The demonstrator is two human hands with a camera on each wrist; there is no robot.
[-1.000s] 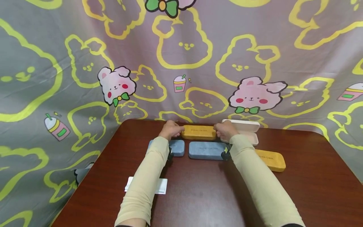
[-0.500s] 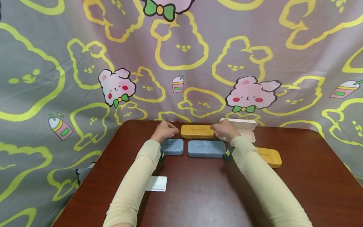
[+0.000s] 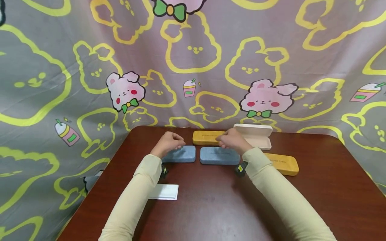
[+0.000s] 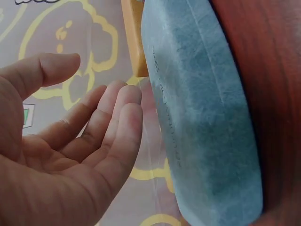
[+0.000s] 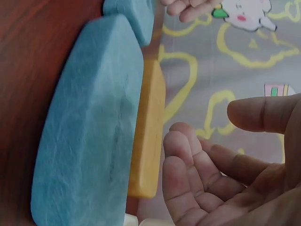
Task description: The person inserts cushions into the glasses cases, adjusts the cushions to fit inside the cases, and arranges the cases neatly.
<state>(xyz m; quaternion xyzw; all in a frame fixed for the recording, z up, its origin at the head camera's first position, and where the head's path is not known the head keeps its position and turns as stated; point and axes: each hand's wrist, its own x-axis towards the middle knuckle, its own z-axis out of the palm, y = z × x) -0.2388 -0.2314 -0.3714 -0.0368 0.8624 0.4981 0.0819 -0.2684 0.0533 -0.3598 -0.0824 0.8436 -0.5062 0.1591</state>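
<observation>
My left hand (image 3: 169, 144) hovers over the left blue glasses case (image 3: 184, 154), its fingers loosely bent and holding nothing. In the left wrist view a gap separates the fingertips (image 4: 129, 117) from the blue case. My right hand (image 3: 234, 140) is above the right blue glasses case (image 3: 219, 156), also holding nothing; the right wrist view shows its thumb (image 5: 256, 114) apart from the fingers. Behind that case lies a closed yellow glasses case (image 3: 203, 137), its right end hidden by the right hand in the head view.
A pale pink case (image 3: 253, 130) stands with its lid up at the back right. Another yellow case (image 3: 283, 163) lies partly behind the right forearm. Near the left forearm is a flat white folded piece (image 3: 166, 191). A patterned curtain (image 3: 196, 60) hangs behind the brown table (image 3: 205, 207).
Both hands have let go of the ends of the far yellow case. The left hand moved left and nearer; the right hand moved slightly left, over the right blue case.
</observation>
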